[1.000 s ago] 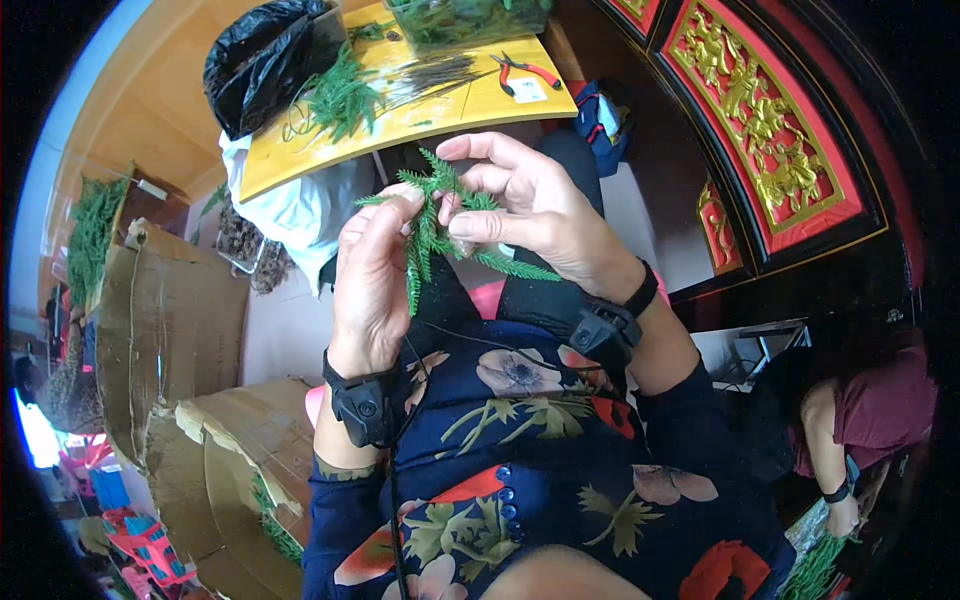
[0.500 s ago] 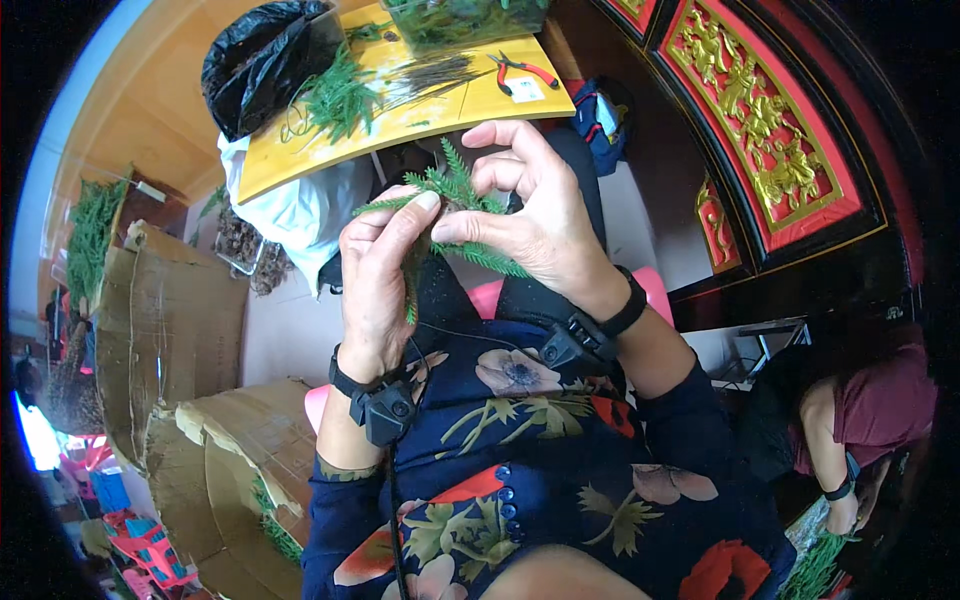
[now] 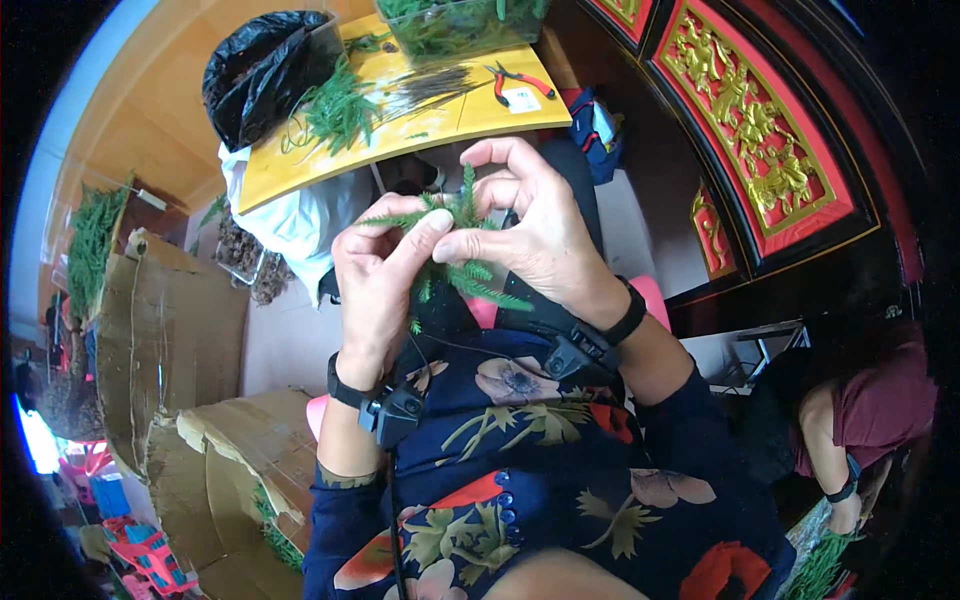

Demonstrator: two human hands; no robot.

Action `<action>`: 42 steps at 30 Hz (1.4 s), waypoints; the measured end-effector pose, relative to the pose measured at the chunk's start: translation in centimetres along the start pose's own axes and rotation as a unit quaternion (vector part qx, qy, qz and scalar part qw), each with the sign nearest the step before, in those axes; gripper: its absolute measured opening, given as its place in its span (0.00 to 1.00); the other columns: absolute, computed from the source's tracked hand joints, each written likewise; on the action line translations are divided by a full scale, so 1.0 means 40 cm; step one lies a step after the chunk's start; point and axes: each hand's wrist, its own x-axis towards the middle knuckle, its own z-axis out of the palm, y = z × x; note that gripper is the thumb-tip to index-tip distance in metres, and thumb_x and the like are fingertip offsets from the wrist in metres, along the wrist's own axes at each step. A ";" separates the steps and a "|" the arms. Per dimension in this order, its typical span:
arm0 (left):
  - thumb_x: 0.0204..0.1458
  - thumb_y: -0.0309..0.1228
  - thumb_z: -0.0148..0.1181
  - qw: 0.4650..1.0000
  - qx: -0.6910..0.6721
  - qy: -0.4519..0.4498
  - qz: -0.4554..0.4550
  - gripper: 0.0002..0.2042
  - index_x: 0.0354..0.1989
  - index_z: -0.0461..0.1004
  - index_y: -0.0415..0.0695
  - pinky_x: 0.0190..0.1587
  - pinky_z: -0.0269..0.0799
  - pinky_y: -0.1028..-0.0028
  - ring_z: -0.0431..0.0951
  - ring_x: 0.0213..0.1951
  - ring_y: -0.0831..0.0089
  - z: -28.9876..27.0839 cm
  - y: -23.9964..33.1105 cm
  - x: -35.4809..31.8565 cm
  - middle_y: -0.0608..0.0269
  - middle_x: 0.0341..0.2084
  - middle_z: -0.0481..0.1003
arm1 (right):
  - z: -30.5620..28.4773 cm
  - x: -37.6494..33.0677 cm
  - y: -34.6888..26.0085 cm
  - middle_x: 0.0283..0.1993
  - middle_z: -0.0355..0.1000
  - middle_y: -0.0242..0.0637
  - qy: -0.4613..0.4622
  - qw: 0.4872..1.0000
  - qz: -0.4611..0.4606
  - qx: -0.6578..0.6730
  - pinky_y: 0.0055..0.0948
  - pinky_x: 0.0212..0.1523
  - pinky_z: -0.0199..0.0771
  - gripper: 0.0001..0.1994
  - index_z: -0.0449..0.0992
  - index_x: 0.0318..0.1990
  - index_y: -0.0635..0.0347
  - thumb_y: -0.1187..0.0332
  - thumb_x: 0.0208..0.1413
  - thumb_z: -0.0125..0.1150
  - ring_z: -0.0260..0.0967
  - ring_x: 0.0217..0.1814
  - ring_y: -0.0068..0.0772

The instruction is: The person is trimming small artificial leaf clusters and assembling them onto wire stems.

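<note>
Between my two hands, over my lap, is a small bunch of green artificial fir sprigs point(image 3: 483, 285) spreading in several directions. My left hand point(image 3: 378, 270) pinches the sprigs near their middle, thumb on top. Close against it, my right hand point(image 3: 545, 225) presses its thumb and a bent finger on the same spot, the upper fingers curled and raised. Thumb tips almost meet at the centre, and what lies right under them is hidden. Each wrist wears a black strap with a small camera.
Ahead stands a yellow table point(image 3: 440, 125) with pliers point(image 3: 520, 82), dark thin wires point(image 3: 430, 88), loose green sprigs point(image 3: 342, 108), a black plastic bag point(image 3: 255, 80) and a clear bin point(image 3: 460, 30). Cardboard boxes point(image 3: 185, 320) stand left. At lower right, a co-worker's arm point(image 3: 825, 440) reaches toward greenery.
The sprigs have turned a little between my fingers, one now pointing more upright. Both hands stay together, and my left fingers have shifted slightly on the bunch.
</note>
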 end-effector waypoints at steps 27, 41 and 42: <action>0.50 0.20 0.59 0.999 -0.040 -0.005 0.004 0.04 0.33 0.76 0.35 0.36 0.65 0.83 0.71 0.31 0.82 0.003 -0.003 0.002 0.69 0.28 0.71 | -0.022 0.005 -0.006 0.37 0.74 0.34 0.001 0.987 -0.096 -0.128 0.20 0.42 0.65 0.06 0.75 0.37 0.65 0.73 0.53 0.58 0.69 0.39 0.21; 0.49 0.25 0.61 0.959 -0.171 -0.123 -0.187 0.05 0.32 0.75 0.39 0.30 0.66 0.84 0.71 0.25 0.84 -0.040 -0.005 0.016 0.69 0.25 0.74 | -0.052 0.013 -0.027 0.34 0.73 0.32 -0.074 0.983 -0.114 -0.121 0.19 0.35 0.66 0.04 0.78 0.33 0.63 0.75 0.49 0.65 0.68 0.34 0.19; 0.49 0.25 0.61 0.959 -0.171 -0.125 -0.187 0.05 0.32 0.75 0.39 0.30 0.66 0.84 0.71 0.25 0.84 -0.037 -0.004 0.016 0.69 0.25 0.74 | -0.054 0.014 -0.026 0.34 0.73 0.32 -0.073 0.983 -0.115 -0.123 0.19 0.35 0.66 0.04 0.78 0.33 0.63 0.75 0.49 0.65 0.68 0.34 0.19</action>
